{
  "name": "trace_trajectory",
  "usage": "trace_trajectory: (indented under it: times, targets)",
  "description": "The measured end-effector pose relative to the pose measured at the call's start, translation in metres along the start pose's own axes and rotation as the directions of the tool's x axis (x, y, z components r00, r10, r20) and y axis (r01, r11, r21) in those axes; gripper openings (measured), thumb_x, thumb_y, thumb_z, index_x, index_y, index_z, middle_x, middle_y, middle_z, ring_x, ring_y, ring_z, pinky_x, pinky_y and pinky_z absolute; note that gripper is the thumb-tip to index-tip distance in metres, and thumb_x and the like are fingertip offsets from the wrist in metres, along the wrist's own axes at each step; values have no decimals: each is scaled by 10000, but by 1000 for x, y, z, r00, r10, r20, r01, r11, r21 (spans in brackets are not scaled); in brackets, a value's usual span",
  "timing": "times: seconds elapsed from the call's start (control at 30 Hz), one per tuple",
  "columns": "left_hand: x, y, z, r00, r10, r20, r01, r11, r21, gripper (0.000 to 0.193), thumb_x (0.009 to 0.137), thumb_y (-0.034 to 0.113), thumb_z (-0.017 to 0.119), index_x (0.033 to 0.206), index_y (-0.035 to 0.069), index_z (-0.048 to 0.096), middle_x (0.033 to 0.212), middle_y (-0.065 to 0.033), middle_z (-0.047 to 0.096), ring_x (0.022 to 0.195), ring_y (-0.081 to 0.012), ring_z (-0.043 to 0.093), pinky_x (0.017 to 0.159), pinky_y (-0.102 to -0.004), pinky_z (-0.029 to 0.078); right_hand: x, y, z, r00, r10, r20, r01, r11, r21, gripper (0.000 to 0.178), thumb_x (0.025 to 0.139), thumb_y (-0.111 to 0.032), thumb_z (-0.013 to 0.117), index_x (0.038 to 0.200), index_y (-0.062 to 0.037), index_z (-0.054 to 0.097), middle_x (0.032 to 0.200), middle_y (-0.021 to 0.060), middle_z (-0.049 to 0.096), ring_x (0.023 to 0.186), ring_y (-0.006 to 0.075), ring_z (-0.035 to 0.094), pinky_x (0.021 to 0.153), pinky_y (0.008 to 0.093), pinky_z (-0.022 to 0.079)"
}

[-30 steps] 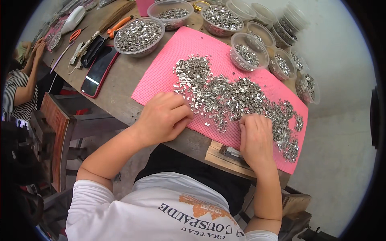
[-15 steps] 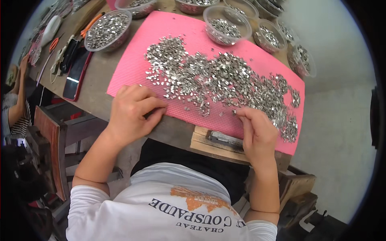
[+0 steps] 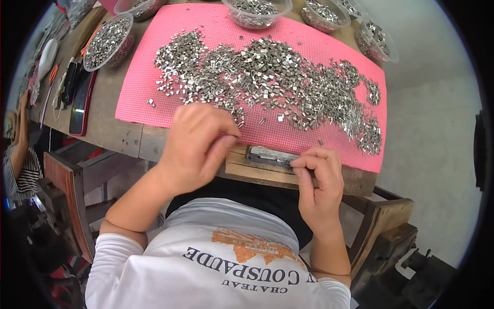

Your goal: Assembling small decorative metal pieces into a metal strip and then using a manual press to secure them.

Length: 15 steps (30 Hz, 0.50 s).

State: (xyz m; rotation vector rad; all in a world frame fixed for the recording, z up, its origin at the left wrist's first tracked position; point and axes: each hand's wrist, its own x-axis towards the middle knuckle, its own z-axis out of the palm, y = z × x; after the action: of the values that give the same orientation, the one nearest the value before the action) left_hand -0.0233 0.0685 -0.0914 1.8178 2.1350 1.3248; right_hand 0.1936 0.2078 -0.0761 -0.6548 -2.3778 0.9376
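Note:
A heap of small silvery metal pieces (image 3: 278, 67) is spread over a pink textured mat (image 3: 139, 98). At the mat's near edge, my left hand (image 3: 198, 141) has thumb and forefinger pinched together; whatever lies between them is too small to make out. In front of me a dark metal fixture (image 3: 272, 156) with a pale top lies on a wooden block (image 3: 252, 171). My right hand (image 3: 321, 180) is closed in a pinch, its fingertips at the fixture's right end. Those fingertips hide what they hold, if anything.
Clear plastic tubs of metal pieces stand around the mat, including one at the back left (image 3: 108, 44) and one at the back middle (image 3: 257, 13). A red-edged phone (image 3: 81, 105) lies on the wooden table (image 3: 128, 135). Another person's arm (image 3: 21, 121) shows at far left.
My right hand has come down from the mat, where it pinched a small metal piece, to the fixture's right end. My left hand has shifted right, towards the fixture. The view has moved.

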Motion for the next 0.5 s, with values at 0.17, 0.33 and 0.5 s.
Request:
trace_trajectory:
  times: [0.17,0.33,0.5]
  targets:
    - [6,24,18,997,0,72,7,994,-105,117,831,64,718,921,102,654,951,-29,665,914,-245,606,837,-384,413,-1,-3,7,999,-22,-42,21,1000,-17,141,832,17,723,945,-66,706,972,58,649,904,256,587,837,366,423]
    - [5,30,29,997,23,77,-15,994,-108,118,825,79,734,911,104,657,949,-20,664,918,-236,604,828,-380,411,0,0,13,994,-80,-73,75,995,-61,140,822,6,735,932,-75,705,965,45,651,885,243,594,812,368,408]
    - [2,31,34,996,8,87,1,995,-95,128,822,86,744,914,109,658,946,-15,661,913,-233,599,821,-386,407,1,1,15,988,-126,-83,118,988,-100,151,812,2,743,932,-76,692,957,48,644,876,254,596,802,379,407]
